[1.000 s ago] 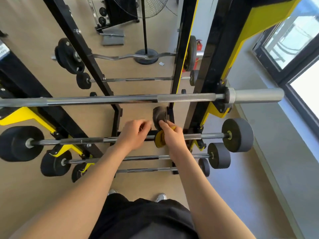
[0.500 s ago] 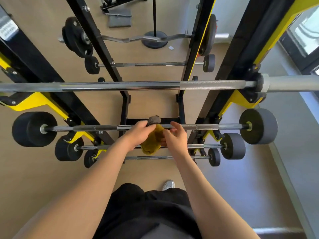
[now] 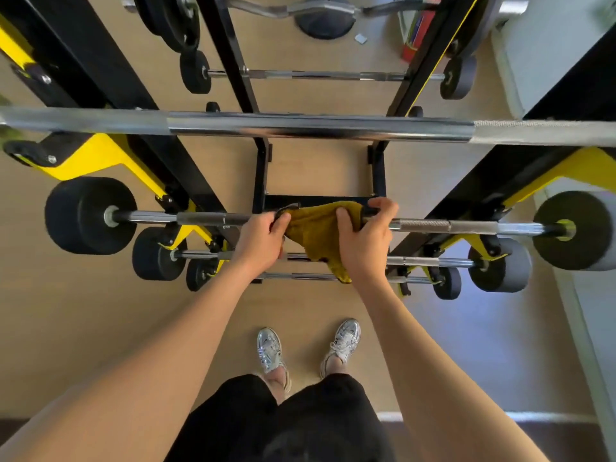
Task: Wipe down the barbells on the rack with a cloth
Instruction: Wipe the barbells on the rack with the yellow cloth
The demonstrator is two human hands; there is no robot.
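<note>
A yellow cloth [image 3: 316,231] with a grey edge is draped over the middle of a steel barbell [image 3: 433,225] with black end weights, lying across the black and yellow rack [image 3: 110,158]. My left hand [image 3: 263,243] grips the cloth's left end on the bar. My right hand [image 3: 365,236] grips the cloth's right end, fingers curled over the bar. The cloth's lower corner hangs down between my wrists. A long chrome barbell [image 3: 300,126] rests higher on the rack.
Two smaller barbells [image 3: 430,261] lie on lower pegs beneath the held one. Further back are another short barbell [image 3: 320,75], a curl bar [image 3: 286,8] and a fan base [image 3: 325,25]. My feet in silver shoes [image 3: 270,350] stand on the wooden floor.
My hands have moved apart along the bar and spread the bunched cloth over it. The view has tilted down and closer, bringing my feet into sight.
</note>
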